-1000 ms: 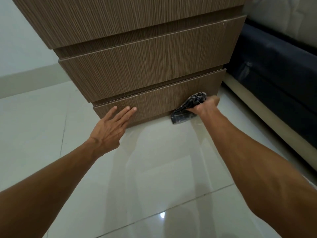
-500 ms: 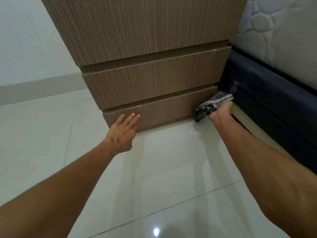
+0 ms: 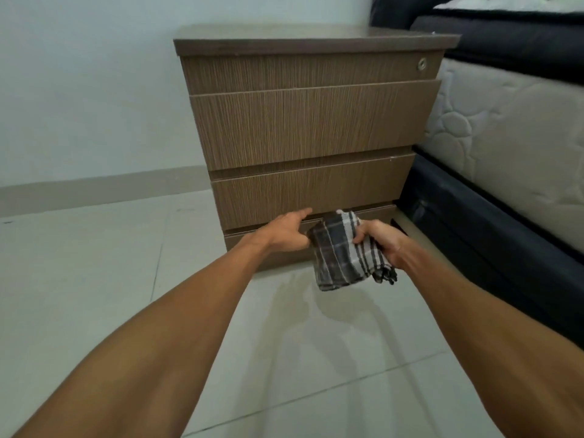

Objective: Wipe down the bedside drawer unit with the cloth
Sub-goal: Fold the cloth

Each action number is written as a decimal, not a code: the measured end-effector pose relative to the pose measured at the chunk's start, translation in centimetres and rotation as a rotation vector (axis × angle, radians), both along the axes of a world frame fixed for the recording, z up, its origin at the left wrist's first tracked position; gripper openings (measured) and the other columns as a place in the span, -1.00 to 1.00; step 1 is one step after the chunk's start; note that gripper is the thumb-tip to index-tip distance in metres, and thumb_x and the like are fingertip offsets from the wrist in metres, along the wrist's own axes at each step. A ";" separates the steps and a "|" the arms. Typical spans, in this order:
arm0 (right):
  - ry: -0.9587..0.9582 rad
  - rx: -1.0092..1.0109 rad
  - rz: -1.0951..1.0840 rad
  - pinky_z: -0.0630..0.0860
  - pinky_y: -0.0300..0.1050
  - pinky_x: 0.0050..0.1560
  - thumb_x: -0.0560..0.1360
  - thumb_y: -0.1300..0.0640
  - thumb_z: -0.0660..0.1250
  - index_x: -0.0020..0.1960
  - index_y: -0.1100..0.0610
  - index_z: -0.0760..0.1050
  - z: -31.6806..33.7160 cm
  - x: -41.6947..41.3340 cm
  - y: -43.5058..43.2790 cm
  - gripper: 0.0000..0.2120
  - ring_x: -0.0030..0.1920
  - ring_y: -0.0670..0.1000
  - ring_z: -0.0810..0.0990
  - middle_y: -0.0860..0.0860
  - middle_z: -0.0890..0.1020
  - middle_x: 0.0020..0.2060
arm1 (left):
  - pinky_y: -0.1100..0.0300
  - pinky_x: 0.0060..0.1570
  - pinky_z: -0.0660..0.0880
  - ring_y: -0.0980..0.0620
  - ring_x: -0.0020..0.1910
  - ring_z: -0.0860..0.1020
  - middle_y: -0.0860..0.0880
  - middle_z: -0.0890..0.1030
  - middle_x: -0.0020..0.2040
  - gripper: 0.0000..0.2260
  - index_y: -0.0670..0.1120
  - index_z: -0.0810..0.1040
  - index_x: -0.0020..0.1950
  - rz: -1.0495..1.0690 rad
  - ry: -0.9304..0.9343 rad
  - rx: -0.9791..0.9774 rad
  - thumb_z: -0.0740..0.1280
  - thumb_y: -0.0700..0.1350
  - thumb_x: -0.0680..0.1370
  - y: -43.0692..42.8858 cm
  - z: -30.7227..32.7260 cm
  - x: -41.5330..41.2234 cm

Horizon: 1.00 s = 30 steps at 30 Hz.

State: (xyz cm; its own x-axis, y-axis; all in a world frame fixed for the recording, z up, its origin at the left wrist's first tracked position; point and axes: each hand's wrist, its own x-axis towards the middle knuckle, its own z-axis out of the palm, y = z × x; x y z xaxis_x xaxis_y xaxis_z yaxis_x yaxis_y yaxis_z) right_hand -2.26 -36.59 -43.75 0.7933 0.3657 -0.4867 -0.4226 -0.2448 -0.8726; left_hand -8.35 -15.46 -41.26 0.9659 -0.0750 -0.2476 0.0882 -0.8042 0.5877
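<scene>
Hanging from the right hand point(image 3: 384, 245), which is gripping it, a checked cloth point(image 3: 346, 252) is dangling before the bedside drawer unit point(image 3: 303, 128); the left hand point(image 3: 282, 233), fingers extended, is touching the cloth's edge, beside a mattress point(image 3: 505, 131).

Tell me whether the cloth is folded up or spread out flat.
Folded and bunched. The cloth hangs as a layered wad from the right hand, stacked edges showing at its lower right corner.
</scene>
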 end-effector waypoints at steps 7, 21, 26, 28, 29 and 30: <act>-0.158 -0.282 0.430 0.65 0.05 -0.14 0.43 0.41 0.21 0.20 0.12 0.56 4.9 0.3 3.7 -0.58 -0.02 0.22 0.66 0.25 0.64 0.06 | -0.07 0.33 0.36 -0.06 0.17 0.52 -0.06 0.60 0.17 -0.60 -0.06 0.48 0.24 0.060 0.242 -0.249 0.47 -0.14 0.43 0.7 -0.1 -0.5; -0.168 -0.282 -0.057 0.62 0.06 -0.03 0.50 0.03 0.44 0.33 0.19 0.40 -0.1 0.8 5.1 -0.52 0.01 0.13 0.62 0.16 0.59 0.13 | 0.04 0.06 0.53 -0.08 0.06 0.61 -0.14 0.65 0.08 -0.79 -0.12 0.56 0.15 0.227 0.280 -0.816 0.40 -0.22 0.52 2.3 0.2 -1.4; 0.399 -0.079 0.025 0.51 0.20 0.02 0.51 -0.47 -0.05 0.20 0.22 0.55 -4.5 -1.4 5.1 -0.17 0.12 0.29 0.61 0.28 0.65 0.09 | -0.02 0.13 0.52 -0.13 0.11 0.60 -0.18 0.64 0.13 -0.67 -0.19 0.51 0.27 0.347 0.226 -0.845 0.41 -0.23 0.51 2.0 -1.4 -0.7; 0.482 0.045 0.013 0.48 0.24 0.12 0.51 -0.47 -0.07 0.21 0.20 0.56 -5.9 -1.3 4.9 -0.17 0.17 0.29 0.58 0.27 0.64 0.14 | -0.03 0.13 0.52 -0.13 0.10 0.60 -0.18 0.64 0.13 -0.66 -0.18 0.50 0.27 0.393 0.213 -0.830 0.41 -0.23 0.51 2.0 -2.0 -0.3; 0.487 0.118 -0.002 0.48 0.21 0.17 0.54 -0.43 -0.01 0.21 0.18 0.57 -6.0 -1.4 4.9 -0.24 0.18 0.25 0.58 0.25 0.65 0.14 | -0.04 0.15 0.51 -0.13 0.11 0.59 -0.17 0.64 0.13 -0.66 -0.17 0.50 0.27 0.412 0.214 -0.811 0.42 -0.22 0.50 2.0 -2.3 0.0; 0.460 0.196 -0.029 0.49 0.17 0.18 0.57 -0.35 0.06 0.23 0.17 0.57 -6.4 -1.0 5.1 -0.35 0.17 0.21 0.60 0.22 0.66 0.14 | -0.04 0.16 0.51 -0.13 0.12 0.59 -0.16 0.64 0.13 -0.66 -0.16 0.50 0.27 0.427 0.218 -0.790 0.42 -0.22 0.50 2.0 -2.5 0.2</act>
State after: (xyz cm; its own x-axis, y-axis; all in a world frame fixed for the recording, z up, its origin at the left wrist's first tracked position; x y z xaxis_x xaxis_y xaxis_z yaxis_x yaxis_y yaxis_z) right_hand -3.23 -31.50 -50.15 0.5234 0.4662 -0.7132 -0.7788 -0.0778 -0.6224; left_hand -8.13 -13.43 -43.73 0.8885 0.0521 -0.4560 0.4583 -0.0505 0.8873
